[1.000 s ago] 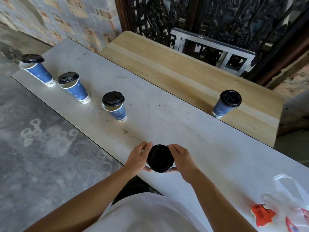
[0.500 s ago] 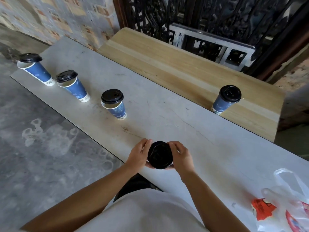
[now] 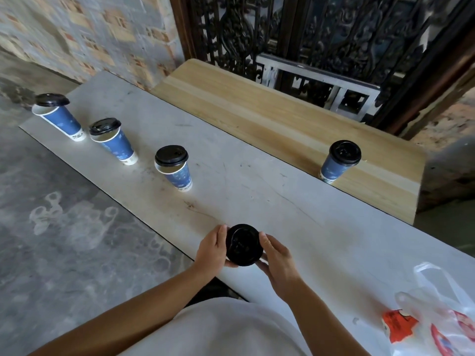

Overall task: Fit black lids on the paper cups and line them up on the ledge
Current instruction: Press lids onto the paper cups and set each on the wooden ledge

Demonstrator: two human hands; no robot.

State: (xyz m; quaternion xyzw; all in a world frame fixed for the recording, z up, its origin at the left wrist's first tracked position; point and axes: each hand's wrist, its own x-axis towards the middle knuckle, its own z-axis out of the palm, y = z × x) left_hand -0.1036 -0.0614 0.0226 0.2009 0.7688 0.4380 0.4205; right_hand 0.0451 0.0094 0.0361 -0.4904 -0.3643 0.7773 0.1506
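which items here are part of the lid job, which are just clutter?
Job: black lid held between left hand and right hand; three lidded blue cups on the grey slab; one lidded cup on the wooden ledge.
Clutter: plastic bag, red packet.

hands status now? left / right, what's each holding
Left hand: closed around the left side of the black lid.
Right hand: closed around the right side of the same lid; the cup beneath is hidden.
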